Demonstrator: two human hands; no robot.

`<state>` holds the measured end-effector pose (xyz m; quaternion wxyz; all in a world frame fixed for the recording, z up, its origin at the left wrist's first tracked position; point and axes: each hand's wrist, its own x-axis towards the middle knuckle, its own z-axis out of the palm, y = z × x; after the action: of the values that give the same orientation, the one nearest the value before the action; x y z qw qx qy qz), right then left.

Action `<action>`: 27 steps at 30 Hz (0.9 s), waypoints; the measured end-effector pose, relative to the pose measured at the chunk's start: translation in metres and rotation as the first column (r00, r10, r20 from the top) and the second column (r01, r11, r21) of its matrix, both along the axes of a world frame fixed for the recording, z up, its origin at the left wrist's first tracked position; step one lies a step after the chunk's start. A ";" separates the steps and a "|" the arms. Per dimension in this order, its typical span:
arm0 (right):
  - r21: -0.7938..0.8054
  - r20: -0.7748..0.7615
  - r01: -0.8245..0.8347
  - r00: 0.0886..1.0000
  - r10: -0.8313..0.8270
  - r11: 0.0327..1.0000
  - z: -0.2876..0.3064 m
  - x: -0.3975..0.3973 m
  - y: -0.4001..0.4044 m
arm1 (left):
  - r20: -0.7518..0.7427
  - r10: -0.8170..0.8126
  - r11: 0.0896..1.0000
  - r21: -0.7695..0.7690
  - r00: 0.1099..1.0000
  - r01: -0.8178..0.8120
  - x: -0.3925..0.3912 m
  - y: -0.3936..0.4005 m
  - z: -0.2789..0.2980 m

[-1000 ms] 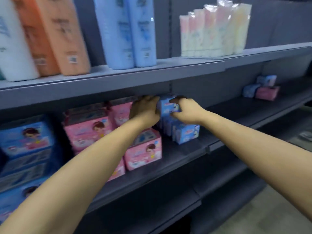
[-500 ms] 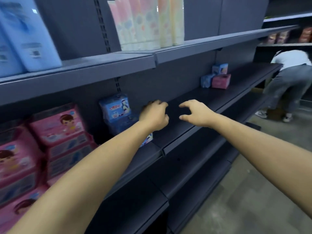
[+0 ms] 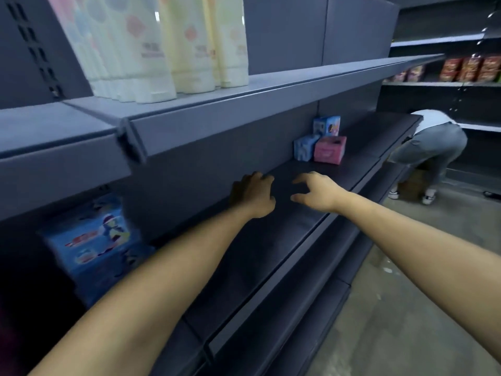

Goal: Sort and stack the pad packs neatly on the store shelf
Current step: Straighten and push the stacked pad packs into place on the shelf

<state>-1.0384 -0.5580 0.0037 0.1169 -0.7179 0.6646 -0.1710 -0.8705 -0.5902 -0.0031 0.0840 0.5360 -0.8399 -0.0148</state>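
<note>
Blue pad packs (image 3: 92, 245): a blurred stack at the left end of the middle shelf (image 3: 271, 248), glossy blue wrappers with a cartoon figure and red lettering; the lower packs sit in deep shadow.
Far packs: three small packs further along the same shelf against the back panel; a pale blue pack (image 3: 305, 147) touches a pink pack (image 3: 329, 149), and another blue pack (image 3: 326, 126) rests on top behind them (print too small to read).
Left hand (image 3: 253, 195): above the shelf, fingers loosely curled, holding nothing.
Right hand (image 3: 315, 191): just beside the left, fingers and thumb spread and slightly bent, holding nothing.
Edges: the upper shelf (image 3: 244, 104) overhangs the hands with a thick front lip; the middle shelf has a raised front edge.
Open room: bare dark shelf runs between the blue stack and the far packs, and on past them.
Upper shelf load: tall pale bottles (image 3: 162, 44), upright in a tight row.
Aisle: a person in a white top (image 3: 431, 142) bends over near the shelf end, well apart from the hands.
Change: a second ago both hands held a blue pack on the stack; now they are off it, well to its right, nearer the far packs.
</note>
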 end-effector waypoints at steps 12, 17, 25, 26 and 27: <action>0.089 0.040 0.022 0.999 -0.025 0.996 -0.036 -0.086 -0.107 | 0.062 0.005 0.997 0.074 0.998 -0.010 -0.084 -0.102 -0.020; 0.060 0.084 0.011 0.996 -0.016 0.998 -0.041 -0.134 -0.167 | 0.049 0.068 0.991 0.112 0.996 -0.073 -0.130 -0.148 -0.026; 0.007 0.075 0.026 0.997 -0.026 1.000 -0.037 -0.225 -0.253 | -0.095 0.234 0.947 0.249 0.968 -0.204 -0.210 -0.227 -0.028; 0.000 0.090 0.049 0.995 -0.048 0.999 -0.038 -0.233 -0.262 | -0.116 0.238 0.943 0.263 0.964 -0.201 -0.217 -0.233 -0.029; -0.002 0.111 0.070 0.991 -0.069 0.998 -0.039 -0.242 -0.271 | -0.142 0.243 0.940 0.279 0.960 -0.197 -0.225 -0.240 -0.031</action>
<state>-1.2806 -0.8288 -0.0348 0.1456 -0.6841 0.6812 -0.2163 -1.0955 -0.8302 -0.0344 0.0868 0.6297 -0.7545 -0.1631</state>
